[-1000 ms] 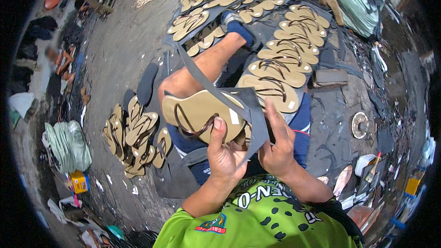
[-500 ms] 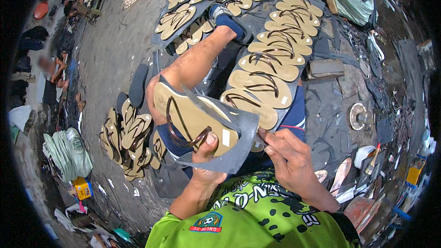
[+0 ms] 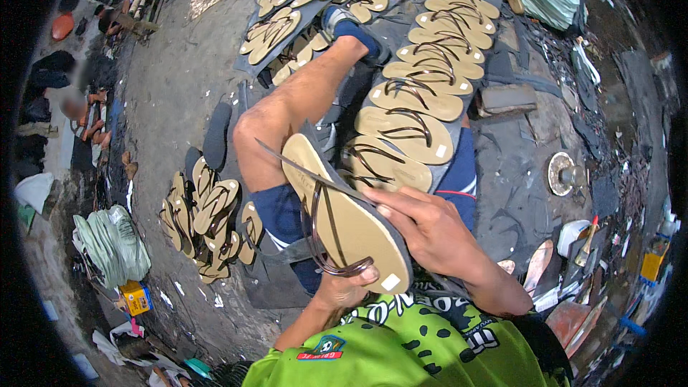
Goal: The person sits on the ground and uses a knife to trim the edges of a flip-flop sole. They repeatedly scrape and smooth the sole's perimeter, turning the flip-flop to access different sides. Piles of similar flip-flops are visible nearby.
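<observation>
I hold a tan sandal (image 3: 344, 211) with thin dark straps over my lap, lying on a grey sheet whose trimmed edge sticks out at the upper left. My left hand (image 3: 344, 288) grips its heel end from below, thumb on the strap. My right hand (image 3: 430, 233) presses on the sandal's right edge, and what it holds is hidden. My bare left leg (image 3: 294, 111) stretches ahead to a blue shoe (image 3: 351, 29).
A long row of finished tan sandals (image 3: 416, 93) lies on a dark sheet to my right, and more rows (image 3: 315, 0) lie ahead. A heap of sandals (image 3: 204, 222) sits at my left. Pale green stacked soles (image 3: 111, 244), tools and scraps ring the concrete floor.
The sandal has turned from lying crosswise to pointing away from me, sole edge up. My right hand has moved from the lower right onto its edge. The view has tilted closer.
</observation>
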A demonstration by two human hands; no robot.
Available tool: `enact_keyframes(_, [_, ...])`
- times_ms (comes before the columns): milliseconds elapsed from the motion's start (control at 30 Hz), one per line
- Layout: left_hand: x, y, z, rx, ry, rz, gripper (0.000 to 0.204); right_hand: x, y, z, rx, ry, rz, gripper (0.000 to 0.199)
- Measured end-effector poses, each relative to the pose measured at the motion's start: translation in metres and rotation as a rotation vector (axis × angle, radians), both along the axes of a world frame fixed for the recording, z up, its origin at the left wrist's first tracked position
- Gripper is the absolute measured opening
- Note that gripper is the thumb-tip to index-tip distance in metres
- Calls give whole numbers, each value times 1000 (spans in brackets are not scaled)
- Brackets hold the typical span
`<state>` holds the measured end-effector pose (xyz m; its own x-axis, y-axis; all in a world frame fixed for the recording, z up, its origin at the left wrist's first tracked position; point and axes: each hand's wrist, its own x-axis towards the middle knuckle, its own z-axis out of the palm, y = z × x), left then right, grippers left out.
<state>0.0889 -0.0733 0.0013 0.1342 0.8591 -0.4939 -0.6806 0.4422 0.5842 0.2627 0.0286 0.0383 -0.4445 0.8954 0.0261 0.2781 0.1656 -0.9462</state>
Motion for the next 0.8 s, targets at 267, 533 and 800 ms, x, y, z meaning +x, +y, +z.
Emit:
enact_keyframes(267, [-44, 12, -12, 318, 265, -360, 91, -5, -24, -2, -411, 395, -39, 29])
enact_keyframes(533, [-57, 32, 28, -6, 252, 84, 71, -15, -46, 9, -287, 203, 174, 31])
enact_keyframes(800, [-57, -7, 15, -105, 131, 163, 66, 43, -77, -19, -120, -140, 350, 41])
